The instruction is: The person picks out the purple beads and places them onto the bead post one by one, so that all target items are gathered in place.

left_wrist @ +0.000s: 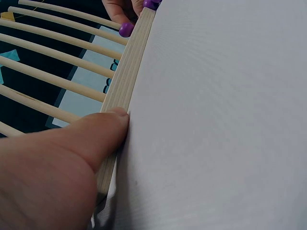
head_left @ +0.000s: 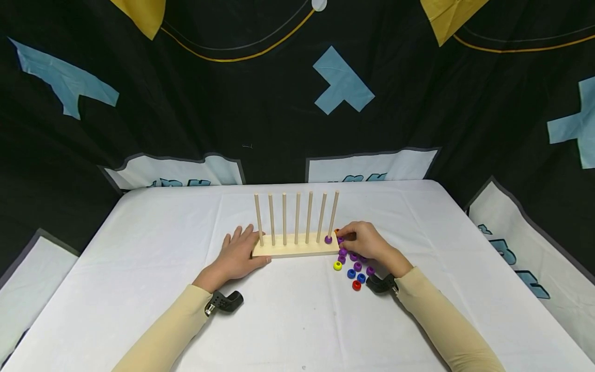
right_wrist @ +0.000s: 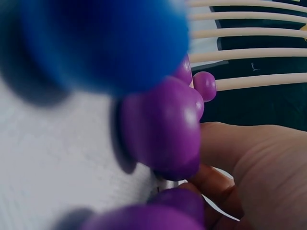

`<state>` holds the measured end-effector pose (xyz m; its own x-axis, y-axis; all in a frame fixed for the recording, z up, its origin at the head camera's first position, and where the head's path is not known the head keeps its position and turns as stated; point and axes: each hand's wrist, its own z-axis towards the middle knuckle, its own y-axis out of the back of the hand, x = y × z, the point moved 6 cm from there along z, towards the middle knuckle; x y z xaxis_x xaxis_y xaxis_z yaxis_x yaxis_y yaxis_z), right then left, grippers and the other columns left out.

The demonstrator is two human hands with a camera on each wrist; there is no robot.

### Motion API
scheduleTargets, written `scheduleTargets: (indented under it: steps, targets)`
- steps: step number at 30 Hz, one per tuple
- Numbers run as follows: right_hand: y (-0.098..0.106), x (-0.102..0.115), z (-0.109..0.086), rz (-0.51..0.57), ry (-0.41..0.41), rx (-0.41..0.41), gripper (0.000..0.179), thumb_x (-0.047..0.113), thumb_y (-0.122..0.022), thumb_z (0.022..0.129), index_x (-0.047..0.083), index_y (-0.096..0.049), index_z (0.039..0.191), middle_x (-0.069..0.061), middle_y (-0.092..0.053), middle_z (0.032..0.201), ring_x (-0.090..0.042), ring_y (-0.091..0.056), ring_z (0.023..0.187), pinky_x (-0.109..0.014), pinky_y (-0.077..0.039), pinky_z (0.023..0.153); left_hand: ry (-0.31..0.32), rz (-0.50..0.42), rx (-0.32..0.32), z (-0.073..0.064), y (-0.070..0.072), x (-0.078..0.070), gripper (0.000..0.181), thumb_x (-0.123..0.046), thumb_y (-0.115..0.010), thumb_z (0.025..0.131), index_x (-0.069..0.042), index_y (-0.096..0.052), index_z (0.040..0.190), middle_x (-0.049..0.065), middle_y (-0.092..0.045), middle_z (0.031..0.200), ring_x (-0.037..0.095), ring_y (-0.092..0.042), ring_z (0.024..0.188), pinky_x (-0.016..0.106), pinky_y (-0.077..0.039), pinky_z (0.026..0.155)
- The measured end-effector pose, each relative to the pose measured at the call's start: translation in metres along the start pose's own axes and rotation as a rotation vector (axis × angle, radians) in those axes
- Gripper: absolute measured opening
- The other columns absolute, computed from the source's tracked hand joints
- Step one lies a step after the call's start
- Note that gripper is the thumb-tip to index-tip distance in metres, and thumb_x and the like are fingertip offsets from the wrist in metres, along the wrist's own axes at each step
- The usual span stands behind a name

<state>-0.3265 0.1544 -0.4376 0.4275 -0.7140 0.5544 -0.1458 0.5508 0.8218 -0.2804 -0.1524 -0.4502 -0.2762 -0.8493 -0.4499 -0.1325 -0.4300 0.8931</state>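
Note:
A wooden peg rack [head_left: 295, 250] with a row of upright dowels stands on the table. One purple bead [head_left: 328, 239] sits at the foot of its rightmost dowel. My left hand [head_left: 237, 256] rests against the rack's left end, fingers spread and straight, thumb [left_wrist: 108, 127] pressing the front edge. Beyond the right end, my right hand [head_left: 364, 240] reaches down among loose purple beads [head_left: 357, 266], fingers bent. An orange bead [head_left: 337, 231] shows beside its fingertips. Beads in front hide its fingertips in the right wrist view [right_wrist: 225, 148], so a hold on one cannot be told.
Several loose beads lie right of the rack, in front of the right hand: a yellow bead [head_left: 337, 265], blue beads [head_left: 351, 274] and a red bead [head_left: 356, 285]. A white cloth covers the table [head_left: 297, 320]. A dark patterned curtain [head_left: 260, 113] hangs behind.

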Motion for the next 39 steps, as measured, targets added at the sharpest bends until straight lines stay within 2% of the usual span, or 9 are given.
scheduleTargets:
  steps: [7, 18, 24, 32, 33, 37, 39]
  targets:
    - [0.001, -0.002, 0.001, 0.006, -0.015, 0.008, 0.023, 0.005, -0.078, 0.086, 0.000, -0.078, 0.108, -0.018, -0.076, 0.113, -0.021, -0.068, 0.093, -0.041, -0.059, 0.086, -0.006, -0.005, -0.001, 0.000, 0.001, -0.001, 0.069, -0.039, -0.068, 0.094, -0.003, -0.046, 0.150, 0.034, -0.028, 0.162, 0.060, -0.016, 0.151, 0.077, -0.011, 0.117]
    - [0.007, -0.002, 0.000, 0.022, -0.050, 0.030, 0.024, 0.008, -0.078, 0.087, 0.001, -0.077, 0.110, -0.016, -0.076, 0.113, -0.019, -0.068, 0.091, -0.037, -0.060, 0.084, -0.002, 0.005, 0.003, 0.001, -0.002, 0.000, 0.070, -0.039, -0.067, 0.094, -0.004, -0.045, 0.150, 0.034, -0.028, 0.162, 0.059, -0.016, 0.151, 0.077, -0.011, 0.117]
    - [0.017, 0.002, -0.001, 0.041, -0.063, 0.014, 0.023, 0.006, -0.076, 0.088, 0.002, -0.077, 0.110, -0.015, -0.077, 0.109, -0.023, -0.069, 0.092, -0.038, -0.060, 0.084, -0.001, 0.003, 0.006, 0.001, -0.002, 0.000, 0.070, -0.039, -0.067, 0.095, -0.003, -0.045, 0.151, 0.033, -0.027, 0.162, 0.059, -0.015, 0.151, 0.077, -0.011, 0.117]
    - [0.033, 0.009, 0.000, 0.031, -0.032, -0.036, 0.027, 0.007, -0.076, 0.086, -0.001, -0.076, 0.112, -0.015, -0.078, 0.106, -0.023, -0.068, 0.091, -0.038, -0.058, 0.081, -0.001, 0.001, 0.000, 0.000, 0.000, 0.000, 0.069, -0.039, -0.067, 0.095, -0.004, -0.046, 0.150, 0.034, -0.028, 0.162, 0.059, -0.015, 0.151, 0.077, -0.010, 0.118]
    - [0.036, 0.011, -0.001, 0.029, -0.031, -0.044, 0.027, 0.007, -0.075, 0.087, -0.001, -0.076, 0.113, -0.015, -0.078, 0.106, -0.024, -0.068, 0.092, -0.037, -0.058, 0.081, -0.001, 0.000, -0.001, 0.000, 0.000, 0.000, 0.069, -0.039, -0.067, 0.095, -0.005, -0.046, 0.150, 0.034, -0.028, 0.162, 0.059, -0.015, 0.151, 0.077, -0.010, 0.118]
    - [0.046, 0.016, -0.001, 0.040, -0.062, -0.052, 0.028, 0.009, -0.075, 0.088, 0.000, -0.075, 0.114, -0.015, -0.077, 0.104, -0.025, -0.066, 0.089, -0.032, -0.057, 0.062, -0.005, -0.001, 0.002, 0.000, 0.000, 0.000, 0.068, -0.040, -0.067, 0.095, -0.005, -0.046, 0.150, 0.034, -0.027, 0.162, 0.060, -0.015, 0.151, 0.077, -0.010, 0.118]
    - [0.050, 0.019, 0.000, 0.039, -0.073, -0.048, 0.029, 0.010, -0.075, 0.089, 0.001, -0.075, 0.116, -0.014, -0.077, 0.105, -0.025, -0.065, 0.090, -0.028, -0.054, 0.059, -0.005, -0.003, 0.002, 0.000, 0.000, 0.000, 0.068, -0.040, -0.067, 0.095, -0.005, -0.046, 0.150, 0.034, -0.027, 0.162, 0.060, -0.015, 0.151, 0.077, -0.010, 0.118]
